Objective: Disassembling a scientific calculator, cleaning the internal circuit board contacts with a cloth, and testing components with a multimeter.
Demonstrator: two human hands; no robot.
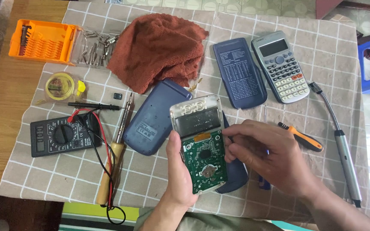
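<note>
Calculator (200, 143) opened, green circuit board, glossy display, hands (180, 171) gripping

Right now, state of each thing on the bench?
opened calculator: back off, green board exposed, held in left hand
right hand: fingers at the board's edge
intact calculator: closed, face up
slide cover: off, lying flat
bit case: open
multimeter: leads attached

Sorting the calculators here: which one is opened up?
The one in the left hand: its green circuit board is exposed. The grey calculator top right is closed.
</note>
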